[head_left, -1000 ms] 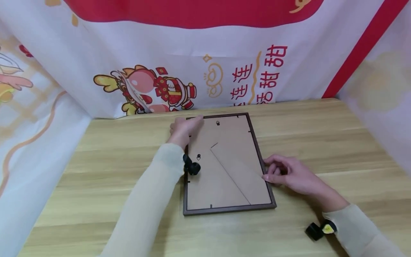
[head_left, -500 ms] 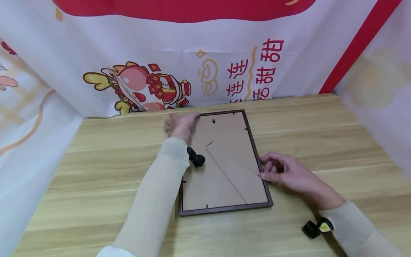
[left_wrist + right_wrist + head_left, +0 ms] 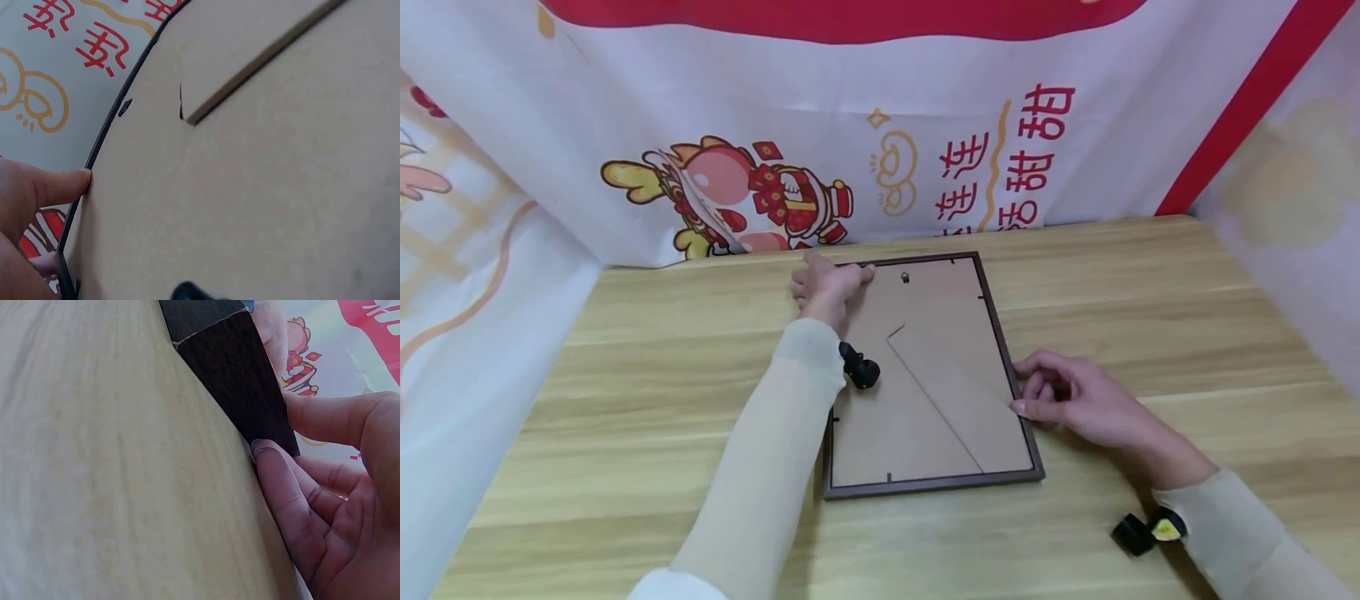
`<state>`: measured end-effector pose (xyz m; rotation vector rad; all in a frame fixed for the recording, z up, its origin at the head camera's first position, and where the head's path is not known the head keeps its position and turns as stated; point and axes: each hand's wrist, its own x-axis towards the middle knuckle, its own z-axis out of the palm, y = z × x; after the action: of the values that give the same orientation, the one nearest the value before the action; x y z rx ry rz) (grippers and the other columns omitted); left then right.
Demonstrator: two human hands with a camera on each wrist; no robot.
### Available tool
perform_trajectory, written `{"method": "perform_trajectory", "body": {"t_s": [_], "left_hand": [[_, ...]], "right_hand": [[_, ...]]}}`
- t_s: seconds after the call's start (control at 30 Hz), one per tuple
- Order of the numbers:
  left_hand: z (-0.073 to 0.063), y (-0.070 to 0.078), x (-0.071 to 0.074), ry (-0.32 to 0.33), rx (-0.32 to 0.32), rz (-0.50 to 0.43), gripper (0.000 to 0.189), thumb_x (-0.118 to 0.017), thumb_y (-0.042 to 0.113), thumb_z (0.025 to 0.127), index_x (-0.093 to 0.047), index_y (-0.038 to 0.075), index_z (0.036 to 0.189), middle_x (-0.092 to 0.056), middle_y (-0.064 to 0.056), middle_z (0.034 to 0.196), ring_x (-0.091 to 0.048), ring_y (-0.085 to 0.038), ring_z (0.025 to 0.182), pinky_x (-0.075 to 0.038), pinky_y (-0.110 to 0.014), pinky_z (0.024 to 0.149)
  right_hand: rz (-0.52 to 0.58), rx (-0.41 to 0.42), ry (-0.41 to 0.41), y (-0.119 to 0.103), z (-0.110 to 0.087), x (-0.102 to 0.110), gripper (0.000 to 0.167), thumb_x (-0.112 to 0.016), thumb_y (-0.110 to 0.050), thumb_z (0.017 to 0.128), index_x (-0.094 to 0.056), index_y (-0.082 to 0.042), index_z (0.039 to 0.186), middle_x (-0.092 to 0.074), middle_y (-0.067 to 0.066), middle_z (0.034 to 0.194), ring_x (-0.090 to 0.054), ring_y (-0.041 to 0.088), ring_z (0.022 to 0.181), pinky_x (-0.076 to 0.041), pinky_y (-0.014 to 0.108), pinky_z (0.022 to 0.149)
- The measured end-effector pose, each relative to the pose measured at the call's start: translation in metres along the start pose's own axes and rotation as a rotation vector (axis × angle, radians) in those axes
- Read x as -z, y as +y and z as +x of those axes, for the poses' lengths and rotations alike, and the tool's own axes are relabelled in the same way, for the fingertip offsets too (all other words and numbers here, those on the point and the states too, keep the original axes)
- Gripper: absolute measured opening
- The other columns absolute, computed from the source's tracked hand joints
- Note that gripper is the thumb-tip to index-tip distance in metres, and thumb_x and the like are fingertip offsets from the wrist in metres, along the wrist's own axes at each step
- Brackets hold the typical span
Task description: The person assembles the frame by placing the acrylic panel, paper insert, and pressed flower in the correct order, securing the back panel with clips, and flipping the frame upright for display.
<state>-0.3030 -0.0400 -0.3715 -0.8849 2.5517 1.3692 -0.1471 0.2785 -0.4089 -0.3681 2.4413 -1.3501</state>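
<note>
A dark-edged picture frame (image 3: 936, 392) lies back side up on the table, its tan backing board (image 3: 250, 181) with a slanted cut line showing. At the far left corner my left hand (image 3: 826, 287) grips the frame, the thumb on its rim in the left wrist view. My right hand (image 3: 1078, 400) pinches the right side edge, thumb on top and fingers low against the side, as the right wrist view shows with the dark side rail (image 3: 234, 378). A small metal hanger (image 3: 905, 277) sits near the far end of the board. My left forearm covers part of the frame's left side.
The frame rests on a wood-grain table (image 3: 647, 400). Behind stands a white cloth backdrop (image 3: 820, 92) with red lettering and a cartoon figure; similar cloth hangs at left and right. Each wrist wears a small black camera (image 3: 1135, 533).
My left wrist has shifted slightly right over the frame, so the left-side hanger seen earlier is now hidden. Both hands keep their hold on the picture frame. The head view shifts a little.
</note>
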Motion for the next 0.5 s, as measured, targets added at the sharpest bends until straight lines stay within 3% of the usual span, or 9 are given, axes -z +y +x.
{"method": "perform_trajectory", "body": {"t_s": [0.3,0.5], "left_hand": [[0.009,-0.003,0.008,-0.040,-0.022,-0.011,0.095,-0.084,0.040,0.094,-0.027,0.017,0.166,-0.028,-0.022,0.166,-0.025,-0.038,0.152,-0.026,-0.055,0.133],[0.012,-0.014,0.011,-0.101,-0.086,-0.022,0.095,-0.084,0.042,0.093,-0.028,0.015,0.165,-0.020,-0.023,0.171,-0.017,-0.040,0.159,-0.025,-0.056,0.135]], "right_hand": [[-0.005,-0.011,-0.013,-0.004,0.002,-0.002,0.044,-0.081,-0.024,0.098,-0.064,-0.006,0.135,-0.070,0.006,0.098,-0.062,0.020,0.085,-0.053,0.027,0.065],[-0.002,-0.059,-0.020,-0.004,0.000,-0.003,0.048,-0.082,-0.024,0.097,-0.064,-0.006,0.137,-0.070,0.008,0.099,-0.062,0.020,0.084,-0.056,0.028,0.064]]}}
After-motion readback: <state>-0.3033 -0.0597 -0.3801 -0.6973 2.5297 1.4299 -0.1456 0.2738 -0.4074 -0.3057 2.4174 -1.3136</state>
